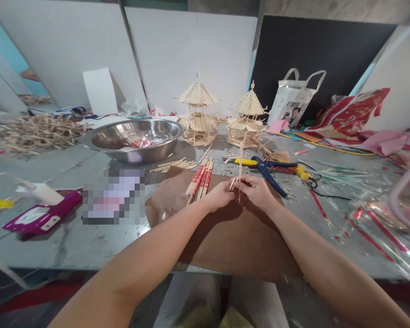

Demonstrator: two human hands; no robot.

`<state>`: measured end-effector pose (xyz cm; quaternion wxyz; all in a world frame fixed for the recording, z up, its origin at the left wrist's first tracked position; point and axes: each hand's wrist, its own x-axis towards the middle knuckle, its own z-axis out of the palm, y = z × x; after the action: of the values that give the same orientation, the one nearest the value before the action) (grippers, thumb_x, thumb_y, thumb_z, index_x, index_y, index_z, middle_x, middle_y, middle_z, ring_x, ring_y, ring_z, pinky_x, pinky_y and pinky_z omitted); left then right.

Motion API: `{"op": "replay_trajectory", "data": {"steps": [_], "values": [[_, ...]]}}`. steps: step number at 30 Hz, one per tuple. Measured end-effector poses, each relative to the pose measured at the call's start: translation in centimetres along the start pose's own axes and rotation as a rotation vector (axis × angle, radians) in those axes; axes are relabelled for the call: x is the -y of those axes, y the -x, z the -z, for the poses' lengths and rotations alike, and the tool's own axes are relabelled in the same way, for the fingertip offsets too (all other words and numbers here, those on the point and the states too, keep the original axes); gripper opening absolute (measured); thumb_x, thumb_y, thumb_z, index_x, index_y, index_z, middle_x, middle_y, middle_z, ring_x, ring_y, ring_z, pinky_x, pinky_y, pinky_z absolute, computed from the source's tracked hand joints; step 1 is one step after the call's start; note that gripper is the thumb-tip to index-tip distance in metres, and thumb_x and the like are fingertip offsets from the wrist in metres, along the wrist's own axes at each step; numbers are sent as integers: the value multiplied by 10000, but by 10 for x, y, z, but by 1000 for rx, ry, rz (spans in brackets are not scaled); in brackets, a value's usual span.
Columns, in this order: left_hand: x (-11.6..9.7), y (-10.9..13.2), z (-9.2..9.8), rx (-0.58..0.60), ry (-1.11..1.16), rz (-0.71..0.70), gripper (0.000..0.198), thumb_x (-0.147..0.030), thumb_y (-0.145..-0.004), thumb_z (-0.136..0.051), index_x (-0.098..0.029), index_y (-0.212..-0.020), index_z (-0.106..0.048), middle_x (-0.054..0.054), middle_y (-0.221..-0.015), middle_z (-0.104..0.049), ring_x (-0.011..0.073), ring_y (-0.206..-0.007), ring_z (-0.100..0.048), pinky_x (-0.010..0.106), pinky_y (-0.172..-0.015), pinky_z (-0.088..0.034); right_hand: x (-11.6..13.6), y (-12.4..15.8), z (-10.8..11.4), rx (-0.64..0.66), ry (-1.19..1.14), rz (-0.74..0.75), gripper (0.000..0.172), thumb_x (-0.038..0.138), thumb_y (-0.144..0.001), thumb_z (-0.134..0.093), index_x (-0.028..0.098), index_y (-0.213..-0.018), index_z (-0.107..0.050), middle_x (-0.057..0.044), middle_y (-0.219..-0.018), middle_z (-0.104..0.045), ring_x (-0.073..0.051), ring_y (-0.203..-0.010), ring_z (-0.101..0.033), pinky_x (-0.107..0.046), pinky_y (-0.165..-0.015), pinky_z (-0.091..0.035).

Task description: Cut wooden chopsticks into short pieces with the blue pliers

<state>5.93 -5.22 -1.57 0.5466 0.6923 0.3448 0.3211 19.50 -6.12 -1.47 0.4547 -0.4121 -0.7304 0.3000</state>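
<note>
Over a brown sheet, my left hand and my right hand meet, fingers pinched. Thin wooden chopsticks stand upright between them, held at the lower end. A short light stick end shows by my left fingertips; how the pieces join is hidden. Left of my hands lie several wooden chopsticks with red printed bands. Behind them is a loose pile of plain sticks. Just beyond my right hand rest blue-handled pliers and a yellow-and-black tool.
Two stick-built pagoda models stand at the back. A steel basin holds wrappers. To the left are a purple power strip, a blurred flat object and a wood heap. Plastic wrappers litter the right.
</note>
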Motion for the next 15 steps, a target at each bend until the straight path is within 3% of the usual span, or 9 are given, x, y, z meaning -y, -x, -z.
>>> {"op": "replay_trajectory", "data": {"steps": [6,11,15], "values": [[2,-3,-2,69,-178,-64,114,-78,-631,-418,-116,-665,-520,-13,-568,-507,75,-544,-447,191,-540,-362,6,1,1,-4,49,41,209,330,-733,-471,170,-698,-601,-13,-680,-605,-133,-649,-547,-243,-626,-416],[-1,-5,13,-1,-525,-194,186,-243,-638,-531,-147,-792,-569,-1,-673,-548,88,-577,-457,189,-535,-343,7,-1,10,-142,198,96,201,307,-732,-469,169,-670,-601,-27,-692,-606,-146,-687,-548,-245,-648,-406],[-2,-5,24,50,-680,-280,172,-279,-689,-497,-151,-655,-608,9,-635,-563,95,-586,-478,192,-560,-340,4,-2,10,-107,173,-11,240,352,-716,-480,157,-632,-593,-12,-577,-562,-120,-521,-510,-224,-502,-386]]}}
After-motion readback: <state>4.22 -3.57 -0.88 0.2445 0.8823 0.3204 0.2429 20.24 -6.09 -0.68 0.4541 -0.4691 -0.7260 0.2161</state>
